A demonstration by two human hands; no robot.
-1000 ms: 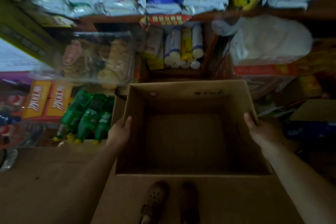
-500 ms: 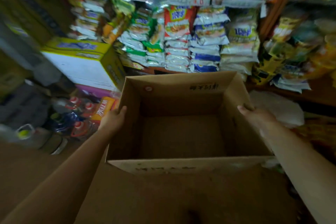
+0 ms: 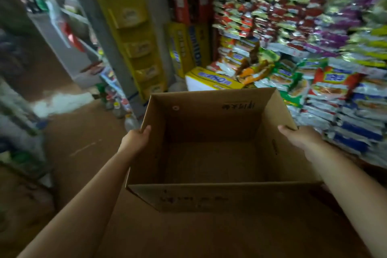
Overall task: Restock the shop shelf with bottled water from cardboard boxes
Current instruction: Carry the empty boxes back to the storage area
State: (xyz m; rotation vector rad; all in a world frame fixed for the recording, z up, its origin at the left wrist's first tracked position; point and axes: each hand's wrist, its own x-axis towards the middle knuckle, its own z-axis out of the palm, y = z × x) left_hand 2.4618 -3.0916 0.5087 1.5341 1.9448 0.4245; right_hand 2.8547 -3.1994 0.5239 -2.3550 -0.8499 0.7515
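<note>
Hands grip an open cardboard box (image 3: pixel 211 163) by its two side walls and hold it out in front of the person. The left hand (image 3: pixel 136 139) closes on the top edge of the left wall, thumb hooked over the rim and the other fingers out of sight on the outer face. The right hand (image 3: pixel 299 137) does the same on the right wall, thumb over the rim. Both forearms reach in from the bottom corners of the view.

Inside, the box shows only its bare brown bottom — no bottles in it. Its top flaps stand open: the far wall carries some dark printed marks (too blurred to read) and a small round spot near its left end, and the near flap hangs forward with faint print on it.

Beyond the box on the right, shop shelves (image 3: pixel 314 52) are packed with stacked snack packets in red, purple, green and blue. Just behind the box's far edge sits a white and yellow carton (image 3: pixel 209 81). A tall yellow display rack (image 3: pixel 134 33) stands behind and to the left. On the brown floor (image 3: pixel 79 138) near the rack's foot stand a few bottles (image 3: pixel 117 104) — heavily blurred, so their kind cannot be told.
</note>
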